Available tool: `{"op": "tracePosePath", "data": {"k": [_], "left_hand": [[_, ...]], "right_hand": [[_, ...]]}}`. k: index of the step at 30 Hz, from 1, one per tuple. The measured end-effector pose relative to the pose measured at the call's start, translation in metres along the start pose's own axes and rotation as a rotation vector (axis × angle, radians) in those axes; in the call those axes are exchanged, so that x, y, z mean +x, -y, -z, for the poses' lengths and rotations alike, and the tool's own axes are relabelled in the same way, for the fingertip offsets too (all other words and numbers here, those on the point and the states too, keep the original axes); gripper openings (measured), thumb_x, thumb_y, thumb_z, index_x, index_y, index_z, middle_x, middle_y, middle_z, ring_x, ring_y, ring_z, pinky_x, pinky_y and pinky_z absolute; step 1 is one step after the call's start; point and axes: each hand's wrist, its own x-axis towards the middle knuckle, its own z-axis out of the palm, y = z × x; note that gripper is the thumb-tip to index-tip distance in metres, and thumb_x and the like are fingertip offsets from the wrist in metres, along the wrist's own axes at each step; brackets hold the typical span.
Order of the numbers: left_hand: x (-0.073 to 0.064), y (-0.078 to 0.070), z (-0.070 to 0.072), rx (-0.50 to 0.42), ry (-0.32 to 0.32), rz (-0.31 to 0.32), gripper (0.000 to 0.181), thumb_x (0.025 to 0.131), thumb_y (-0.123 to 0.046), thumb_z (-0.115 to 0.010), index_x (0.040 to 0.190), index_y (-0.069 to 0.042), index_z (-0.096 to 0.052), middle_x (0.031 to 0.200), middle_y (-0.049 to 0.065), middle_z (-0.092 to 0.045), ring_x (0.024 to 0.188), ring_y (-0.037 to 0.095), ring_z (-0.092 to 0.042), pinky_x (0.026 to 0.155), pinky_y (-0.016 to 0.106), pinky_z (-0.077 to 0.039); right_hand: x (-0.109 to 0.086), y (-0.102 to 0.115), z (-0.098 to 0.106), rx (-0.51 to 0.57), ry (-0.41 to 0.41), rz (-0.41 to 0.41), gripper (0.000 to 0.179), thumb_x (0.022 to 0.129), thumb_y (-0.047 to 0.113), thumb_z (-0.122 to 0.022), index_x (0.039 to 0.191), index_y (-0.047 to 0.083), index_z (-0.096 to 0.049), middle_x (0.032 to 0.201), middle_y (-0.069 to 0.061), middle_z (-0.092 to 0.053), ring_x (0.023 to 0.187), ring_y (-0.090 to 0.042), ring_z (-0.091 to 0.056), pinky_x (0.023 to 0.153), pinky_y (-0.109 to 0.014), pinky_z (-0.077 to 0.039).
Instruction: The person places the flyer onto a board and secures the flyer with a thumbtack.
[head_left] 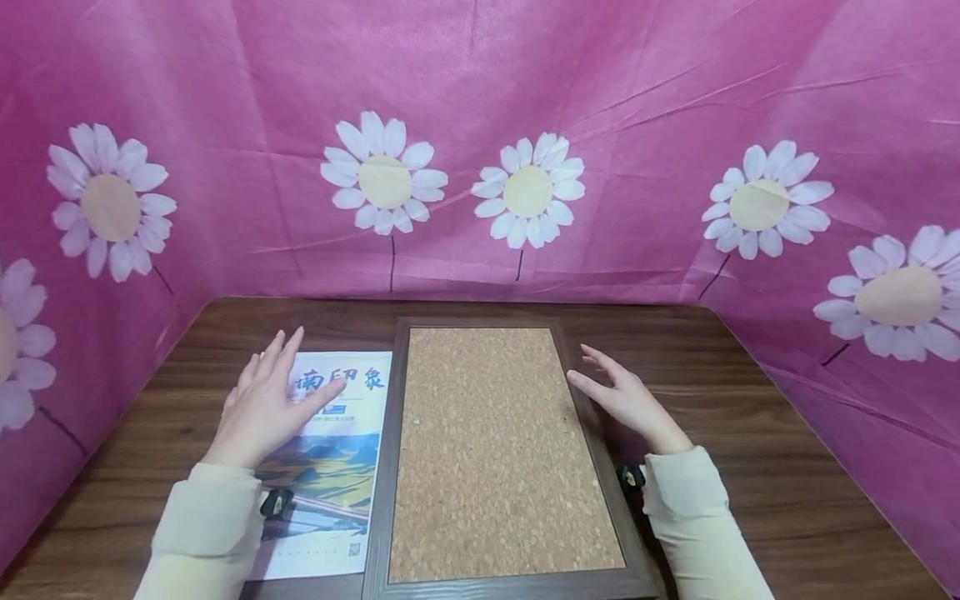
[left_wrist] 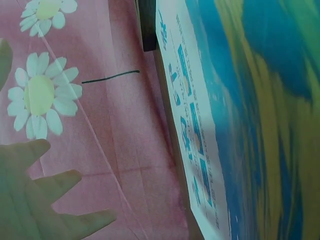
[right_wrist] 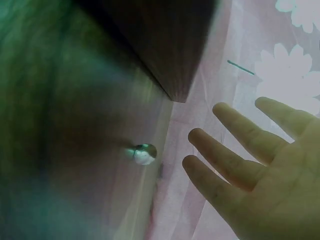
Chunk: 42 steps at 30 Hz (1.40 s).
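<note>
A cork board (head_left: 495, 450) in a dark wooden frame (head_left: 386, 467) lies on the wooden table. Left of it is a printed poster (head_left: 330, 454) with blue lettering and a landscape picture, seen close up in the left wrist view. My left hand (head_left: 258, 408) hovers over the poster's left part, fingers extended, thumb apart, holding nothing. Beyond the frame's right side, my right hand (head_left: 630, 400) is raised with fingers spread and nothing in it. The right wrist view shows a small shiny round object (right_wrist: 145, 154) on the table near the frame, too blurred to identify.
The wooden table (head_left: 780, 467) extends to both sides of the board and poster. A pink cloth (head_left: 465, 50) printed with white daisies encloses its back and sides. Small dark devices (head_left: 276, 503) sit at both wrists below the cuffs.
</note>
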Motion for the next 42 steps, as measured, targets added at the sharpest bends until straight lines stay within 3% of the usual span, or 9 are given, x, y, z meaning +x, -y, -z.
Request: {"op": "tracePosePath", "data": {"k": [11,19,28,35,42], "left_hand": [[0.001,0.015,0.005,0.008,0.036,0.038,0.104,0.087,-0.072,-0.055,0.161,-0.020,-0.005,0.165,0.023,-0.008,0.139,0.062,-0.018,0.095,0.084,-0.019],[0.001,0.033,0.015,-0.022,0.149,0.113,0.110,0.087,-0.073,-0.053,0.160,-0.015,0.004,0.162,0.030,-0.007,0.136,0.066,-0.015,0.094,0.085,-0.019],[0.002,0.053,0.016,-0.038,0.248,0.169,0.113,0.088,-0.071,-0.053,0.157,-0.007,0.009,0.155,0.041,-0.006,0.132,0.072,-0.011,0.093,0.086,-0.022],[0.004,0.063,0.019,-0.027,0.291,0.187,0.113,0.090,-0.068,-0.053,0.155,0.005,0.002,0.151,0.045,-0.011,0.133,0.068,-0.014,0.099,0.082,-0.022],[0.002,0.079,0.028,-0.018,0.303,0.186,0.093,0.098,-0.045,-0.056,0.146,0.022,-0.014,0.143,0.049,-0.023,0.131,0.065,-0.024,0.104,0.075,-0.028]], "right_hand": [[-0.001,-0.005,-0.002,-0.032,0.048,0.003,0.076,0.098,0.048,-0.057,0.155,0.006,-0.030,0.151,-0.024,-0.042,0.137,-0.046,-0.042,0.109,-0.061,-0.037],[-0.004,-0.007,0.004,-0.072,0.102,0.016,0.075,0.097,0.048,-0.059,0.153,0.006,-0.033,0.148,-0.022,-0.048,0.133,-0.044,-0.046,0.107,-0.059,-0.040],[-0.003,-0.012,0.005,-0.095,0.133,0.044,0.073,0.097,0.045,-0.060,0.152,0.003,-0.035,0.144,-0.025,-0.050,0.133,-0.043,-0.048,0.108,-0.058,-0.040],[-0.003,-0.014,0.003,-0.121,0.135,0.066,0.070,0.096,0.043,-0.062,0.150,0.004,-0.040,0.145,-0.025,-0.049,0.136,-0.043,-0.044,0.108,-0.060,-0.038],[-0.004,-0.015,0.002,-0.171,0.141,0.082,0.072,0.093,0.046,-0.065,0.149,0.005,-0.043,0.148,-0.024,-0.047,0.139,-0.044,-0.040,0.111,-0.061,-0.035]]}}
